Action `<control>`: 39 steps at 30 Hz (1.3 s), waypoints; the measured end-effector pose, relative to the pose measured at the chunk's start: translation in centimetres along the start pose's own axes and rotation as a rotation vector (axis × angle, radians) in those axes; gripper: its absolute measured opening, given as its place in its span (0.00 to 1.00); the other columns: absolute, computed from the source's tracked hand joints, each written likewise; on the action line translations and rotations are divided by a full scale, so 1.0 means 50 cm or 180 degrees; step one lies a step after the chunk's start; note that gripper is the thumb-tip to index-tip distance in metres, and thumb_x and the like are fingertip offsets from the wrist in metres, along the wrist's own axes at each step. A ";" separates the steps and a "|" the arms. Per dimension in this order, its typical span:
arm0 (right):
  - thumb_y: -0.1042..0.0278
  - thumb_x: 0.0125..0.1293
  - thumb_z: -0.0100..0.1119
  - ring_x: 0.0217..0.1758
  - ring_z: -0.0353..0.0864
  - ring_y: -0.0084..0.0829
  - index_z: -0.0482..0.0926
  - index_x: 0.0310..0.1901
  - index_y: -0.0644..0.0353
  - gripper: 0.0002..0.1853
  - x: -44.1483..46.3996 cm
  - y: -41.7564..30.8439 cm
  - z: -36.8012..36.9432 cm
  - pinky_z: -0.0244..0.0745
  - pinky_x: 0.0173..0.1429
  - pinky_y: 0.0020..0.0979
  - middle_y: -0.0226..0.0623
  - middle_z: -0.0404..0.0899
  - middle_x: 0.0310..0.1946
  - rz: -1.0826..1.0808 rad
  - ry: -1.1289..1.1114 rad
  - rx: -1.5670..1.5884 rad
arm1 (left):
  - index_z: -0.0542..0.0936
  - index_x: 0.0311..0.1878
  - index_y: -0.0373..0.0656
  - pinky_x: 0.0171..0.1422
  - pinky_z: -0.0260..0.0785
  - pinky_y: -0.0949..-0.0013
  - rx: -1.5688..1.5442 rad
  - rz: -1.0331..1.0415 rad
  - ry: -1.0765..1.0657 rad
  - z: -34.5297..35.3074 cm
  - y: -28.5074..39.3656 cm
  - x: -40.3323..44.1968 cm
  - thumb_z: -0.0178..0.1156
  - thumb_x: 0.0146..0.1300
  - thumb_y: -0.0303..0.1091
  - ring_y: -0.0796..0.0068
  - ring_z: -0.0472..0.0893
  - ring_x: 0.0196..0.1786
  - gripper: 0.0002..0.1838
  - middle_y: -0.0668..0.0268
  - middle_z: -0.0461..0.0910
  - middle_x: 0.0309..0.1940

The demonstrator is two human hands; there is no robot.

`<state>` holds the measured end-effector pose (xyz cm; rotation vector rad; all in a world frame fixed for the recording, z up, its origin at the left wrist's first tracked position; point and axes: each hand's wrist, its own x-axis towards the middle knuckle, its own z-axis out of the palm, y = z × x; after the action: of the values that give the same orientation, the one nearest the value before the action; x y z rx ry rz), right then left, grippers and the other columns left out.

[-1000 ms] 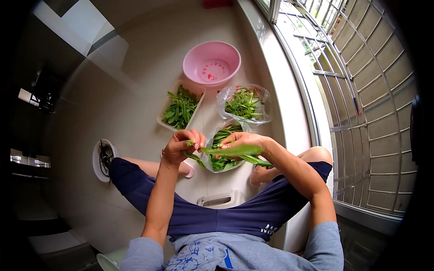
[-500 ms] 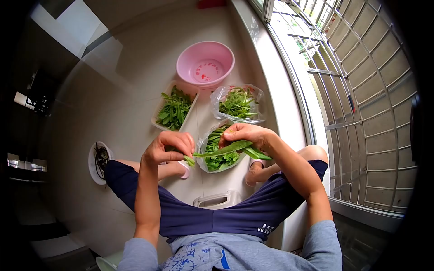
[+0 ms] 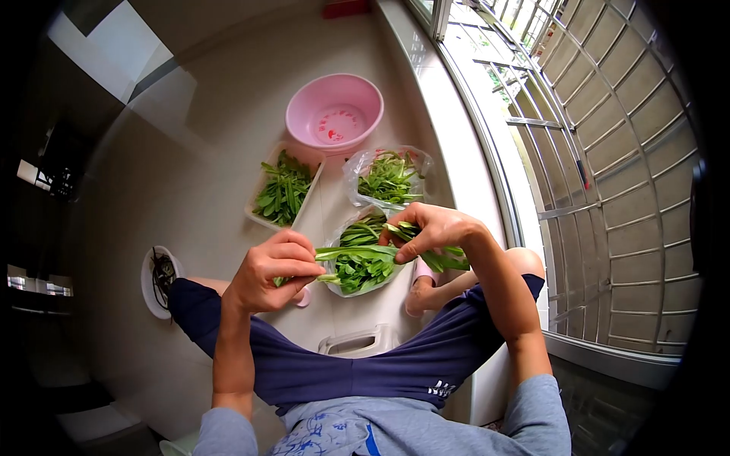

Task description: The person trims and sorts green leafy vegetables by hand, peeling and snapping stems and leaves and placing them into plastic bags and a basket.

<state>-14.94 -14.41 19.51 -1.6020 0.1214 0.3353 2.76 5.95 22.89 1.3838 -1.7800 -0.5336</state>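
My left hand [image 3: 275,271] is closed on the pale stem ends of green leaves, left of the nearer plastic bag. Between my hands a long green leaf [image 3: 353,252] stretches across that bag. My right hand [image 3: 431,232] grips a small bunch of leafy greens [image 3: 445,258], whose leaves stick out to the right under the palm. Below both hands the nearer clear bag of greens [image 3: 363,271] stands open on the floor. Behind it is a second clear bag of greens [image 3: 388,178]. A pale tray [image 3: 251,216] of loose leaves [image 3: 283,190] lies to its left.
A pink basin [image 3: 334,114] stands beyond the tray. At the left, a white bowl [image 3: 150,285] holds dark strands. A grey plastic stool [image 3: 357,342] shows between my legs. A raised ledge [image 3: 456,114] and a barred window [image 3: 608,175] run along the right.
My hands have moved apart, the left one leftward, and the long leaf now stretches between them. The view has shifted slightly, so the basin, tray and bags appear farther left.
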 end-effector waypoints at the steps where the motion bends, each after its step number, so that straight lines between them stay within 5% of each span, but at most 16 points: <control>1: 0.65 0.44 0.65 0.26 0.66 0.17 0.74 0.36 0.65 0.18 -0.002 0.002 -0.001 0.63 0.33 0.20 0.26 0.69 0.20 0.0011 0.0011 0.0000 | 0.79 0.27 0.39 0.35 0.66 0.71 0.0092 0.0091 0.0015 0.001 0.003 0.002 0.54 0.28 0.15 0.69 0.73 0.32 0.16 0.66 0.75 0.23; 10: 0.68 0.48 0.58 0.29 0.70 0.17 0.75 0.34 0.65 0.12 -0.007 -0.005 -0.001 0.64 0.36 0.19 0.30 0.75 0.25 0.0341 0.0425 0.0189 | 0.79 0.28 0.39 0.35 0.66 0.72 -0.0095 -0.0035 0.0174 0.007 -0.003 0.007 0.58 0.33 0.15 0.70 0.73 0.32 0.14 0.66 0.75 0.23; 22: 0.64 0.50 0.54 0.23 0.66 0.15 0.78 0.31 0.63 0.11 0.006 0.039 -0.014 0.58 0.26 0.15 0.27 0.73 0.21 0.0249 0.0437 0.0815 | 0.77 0.29 0.34 0.36 0.63 0.74 -0.0994 -0.0051 0.0312 0.020 -0.039 0.000 0.57 0.39 0.16 0.72 0.72 0.33 0.10 0.63 0.75 0.24; 25: 0.62 0.52 0.53 0.22 0.65 0.14 0.78 0.34 0.61 0.12 -0.002 0.018 -0.036 0.56 0.24 0.14 0.25 0.71 0.20 0.0353 0.1105 0.0472 | 0.76 0.32 0.32 0.40 0.63 0.77 -0.2028 -0.1656 0.0947 0.030 -0.049 -0.002 0.52 0.48 0.20 0.76 0.73 0.33 0.07 0.62 0.75 0.27; 28: 0.62 0.55 0.52 0.14 0.55 0.10 0.77 0.34 0.62 0.12 -0.009 0.050 -0.081 0.48 0.17 0.14 0.19 0.62 0.14 0.0181 0.1953 0.1046 | 0.72 0.37 0.32 0.46 0.66 0.73 -0.3721 -0.2412 0.1778 0.058 -0.102 0.001 0.50 0.53 0.25 0.72 0.74 0.34 0.09 0.60 0.75 0.29; 34: 0.61 0.55 0.53 0.14 0.55 0.10 0.77 0.34 0.61 0.12 -0.040 0.039 -0.087 0.47 0.17 0.14 0.20 0.61 0.14 -0.0029 0.2540 0.0835 | 0.70 0.39 0.34 0.47 0.68 0.69 -0.5462 -0.2691 0.2269 0.100 -0.165 0.021 0.51 0.54 0.26 0.71 0.72 0.35 0.09 0.60 0.72 0.28; 39: 0.59 0.55 0.53 0.16 0.56 0.10 0.78 0.33 0.59 0.12 -0.038 0.027 -0.075 0.47 0.18 0.15 0.20 0.62 0.15 0.0138 0.2596 0.0508 | 0.70 0.39 0.33 0.47 0.66 0.68 -0.5705 -0.2670 0.2367 0.140 -0.205 0.046 0.50 0.55 0.26 0.70 0.71 0.35 0.09 0.60 0.71 0.29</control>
<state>-16.59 -18.48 18.84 -1.4931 0.7852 -0.3085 3.16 -0.39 11.98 0.6153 0.2667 -1.3019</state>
